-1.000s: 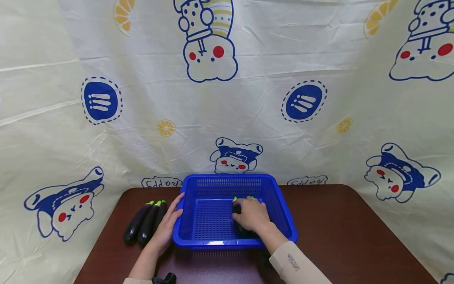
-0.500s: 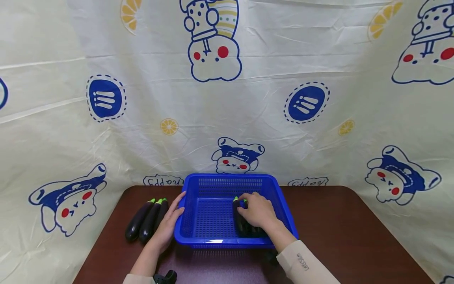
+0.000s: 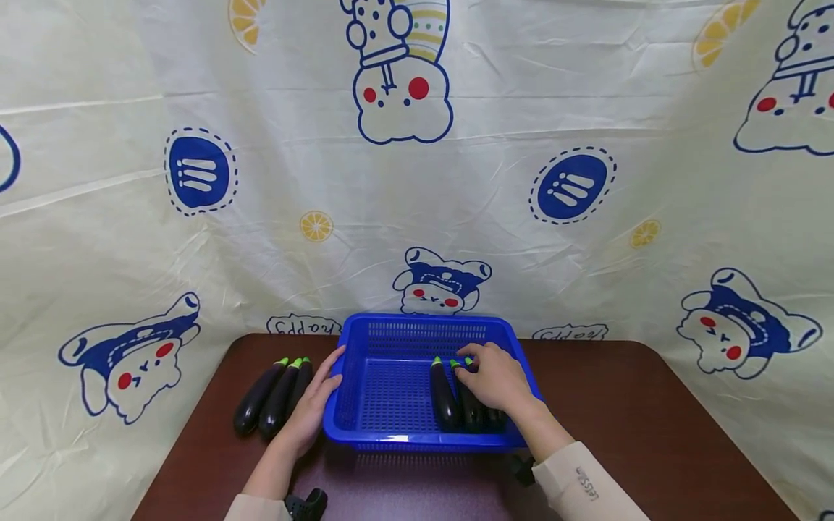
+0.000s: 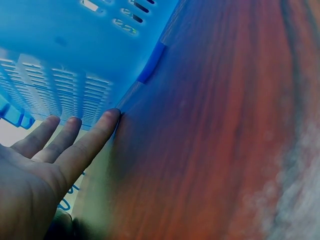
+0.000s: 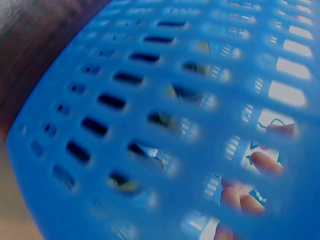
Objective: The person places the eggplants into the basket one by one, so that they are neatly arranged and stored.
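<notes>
The left grip (image 4: 37,182) holds its fingers (image 4: 86,151) straight at the slotted blue basket (image 4: 75,52) on a reddish-brown tabletop (image 4: 200,130)

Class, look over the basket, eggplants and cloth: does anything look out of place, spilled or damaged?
Nothing looks spilled or damaged; the eggplants lie neatly in the basket and on the table. One oddity: on the cloth, a printed figure appears upside down, head below body.

Left hand (image 3: 309,414) with straight fingers (image 4: 87,146), right hand (image 3: 498,376) palm down

"happy" (image 3: 304,325) twice on backdrop cloth (image 3: 456,195); "Lets…" (image 3: 586,483) on right sleeve (image 3: 602,499).
</notes>
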`<act>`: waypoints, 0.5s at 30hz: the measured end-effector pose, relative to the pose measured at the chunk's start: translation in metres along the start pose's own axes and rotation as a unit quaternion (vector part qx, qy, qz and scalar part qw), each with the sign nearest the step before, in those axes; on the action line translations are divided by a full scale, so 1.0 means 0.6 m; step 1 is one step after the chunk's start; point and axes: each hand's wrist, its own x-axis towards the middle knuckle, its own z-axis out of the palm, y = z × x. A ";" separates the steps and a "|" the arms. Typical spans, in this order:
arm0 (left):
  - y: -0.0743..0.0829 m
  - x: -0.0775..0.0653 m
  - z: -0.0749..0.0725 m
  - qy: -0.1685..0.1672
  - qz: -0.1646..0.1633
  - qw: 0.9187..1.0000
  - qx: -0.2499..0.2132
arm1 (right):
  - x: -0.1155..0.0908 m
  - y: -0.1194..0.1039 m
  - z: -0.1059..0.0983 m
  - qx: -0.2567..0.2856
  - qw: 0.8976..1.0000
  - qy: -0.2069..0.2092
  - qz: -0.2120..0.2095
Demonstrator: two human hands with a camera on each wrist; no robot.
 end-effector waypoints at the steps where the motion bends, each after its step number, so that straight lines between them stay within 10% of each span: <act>1: 0.000 0.000 0.000 0.002 -0.002 1.000 0.001 | -0.001 0.003 -0.003 0.001 1.000 0.001 -0.001; 15: 0.000 0.000 0.003 0.008 -0.001 1.000 0.011 | -0.016 0.043 -0.039 0.015 1.000 0.017 0.001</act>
